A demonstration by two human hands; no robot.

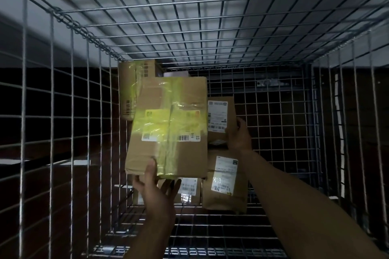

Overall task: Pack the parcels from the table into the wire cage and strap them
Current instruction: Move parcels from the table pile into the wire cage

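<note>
I look into the wire cage (63,111). A large cardboard parcel (168,126) with yellow tape and a barcode label hangs in mid-view. My left hand (156,191) holds its near edge, thumb on top and fingers underneath. My right hand (239,134) grips the side of a smaller upright parcel (219,118) with a white label, just right of the large one. Below that lies another labelled parcel (226,183). A taped box (131,88) stands in the far left corner.
Wire mesh walls close in left, right and overhead (189,17). The cage floor grid (210,229) shows in front of the parcels. A further labelled parcel (189,191) lies under the large one. The right half of the cage (284,132) holds no parcels.
</note>
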